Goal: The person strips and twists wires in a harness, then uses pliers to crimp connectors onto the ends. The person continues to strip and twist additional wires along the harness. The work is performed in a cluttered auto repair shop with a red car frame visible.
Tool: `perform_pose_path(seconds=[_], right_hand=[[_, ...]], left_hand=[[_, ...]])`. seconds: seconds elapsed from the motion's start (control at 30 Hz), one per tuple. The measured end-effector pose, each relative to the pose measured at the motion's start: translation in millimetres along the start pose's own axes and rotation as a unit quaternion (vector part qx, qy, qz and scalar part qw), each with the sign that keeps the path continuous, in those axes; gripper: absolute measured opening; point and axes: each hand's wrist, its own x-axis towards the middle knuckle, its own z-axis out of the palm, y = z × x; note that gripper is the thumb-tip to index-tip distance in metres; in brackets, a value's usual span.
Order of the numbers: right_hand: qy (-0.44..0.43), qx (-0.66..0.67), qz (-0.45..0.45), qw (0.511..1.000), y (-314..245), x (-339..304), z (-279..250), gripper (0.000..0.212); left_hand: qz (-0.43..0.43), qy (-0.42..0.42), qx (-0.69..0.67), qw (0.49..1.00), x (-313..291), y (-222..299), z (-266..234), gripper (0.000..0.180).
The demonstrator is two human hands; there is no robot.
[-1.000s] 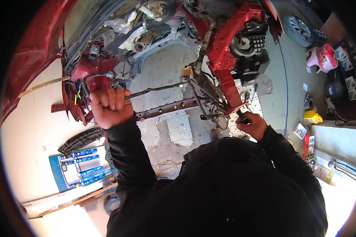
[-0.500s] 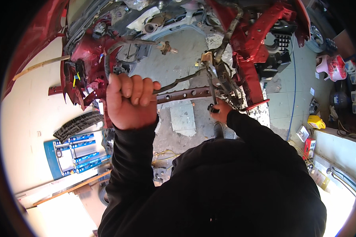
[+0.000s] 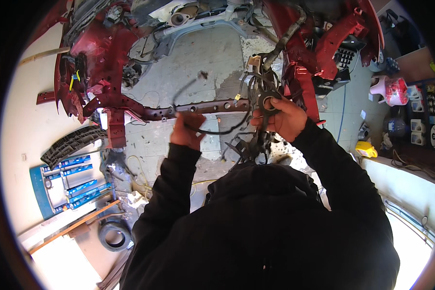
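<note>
Between my hands hangs a dark wiring harness [image 3: 262,140], with several loose strands and connectors. My left hand [image 3: 188,130], a little blurred, is closed on a black cable [image 3: 224,132] that bows over to the harness. The cable's free end, with a small blurred connector [image 3: 203,75], sticks up beyond the hand. My right hand [image 3: 287,119] pinches a black ring [image 3: 269,102] with a round hole, like a roll of tape, against the harness. A ribbed tube shows under its fingers.
A dark red crossbar [image 3: 205,107] spans the stripped red car front, just beyond my hands. Red body rails [image 3: 302,79] stand at the right. A black curved plastic part [image 3: 72,145] and blue boxes [image 3: 84,186] lie left. A yellow bottle [image 3: 366,149] sits right.
My left hand has lowered and come toward me, the cable swinging into a loop. My right hand has risen and moved right with the black ring. The view has shifted slightly.
</note>
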Motion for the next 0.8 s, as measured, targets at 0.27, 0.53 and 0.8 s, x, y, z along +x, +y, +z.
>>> perform_pose_path(seconds=[0.27,0.53,0.8], right_hand=[[0.022,0.045,-0.027,0.998,2.7,-8.0,32.7,0.024],[-0.029,0.096,-0.053,0.994,12.3,4.9,32.3,0.017],[-0.052,-0.003,-0.016,0.999,20.3,1.5,13.0,0.02]], left_hand=[[-0.016,-0.355,0.383,0.853,-15.6,-83.3,-52.7,0.067],[0.106,-0.257,0.29,0.916,-71.7,-117.3,17.4,0.054],[0.195,-0.113,0.199,0.954,-119.5,-148.9,58.3,0.026]])
